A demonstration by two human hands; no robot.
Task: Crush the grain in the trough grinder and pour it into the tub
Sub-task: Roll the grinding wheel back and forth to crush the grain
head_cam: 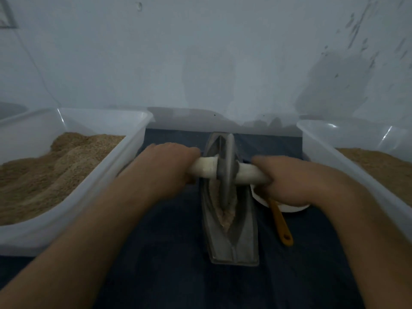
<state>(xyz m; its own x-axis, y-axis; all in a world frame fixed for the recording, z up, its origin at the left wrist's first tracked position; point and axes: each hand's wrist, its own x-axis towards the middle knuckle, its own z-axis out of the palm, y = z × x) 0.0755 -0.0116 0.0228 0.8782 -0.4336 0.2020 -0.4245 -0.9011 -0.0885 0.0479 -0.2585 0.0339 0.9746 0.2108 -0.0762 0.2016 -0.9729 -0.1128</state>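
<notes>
I see the left hand wrapped around the left end of the pale wooden axle, fingers curled over the top. The right hand grips the axle's right end the same way, knuckles toward the wall. Both forearms run in from the lower corners of the frame.

Between the two hands, at frame centre, the grey grinding wheel stands upright on the axle, its lower edge down in the groove of the trough grinder. The trough is a long, boat-shaped metal piece, lying lengthwise away from me on a dark blue cloth that covers the tabletop. Crushed grain, pale and pinkish, lies along the groove on both sides of the wheel.

Just right of the trough, partly under the right hand, I note a white bowl with a yellow-handled utensil leaning out of it toward the lower part of the frame; its working end is hidden.

At frame left sits a translucent tub heaped with brown grain. At frame right a second translucent tub holds a lower layer of similar brown material. Behind everything, a pale wall with dark flecks at upper right.
</notes>
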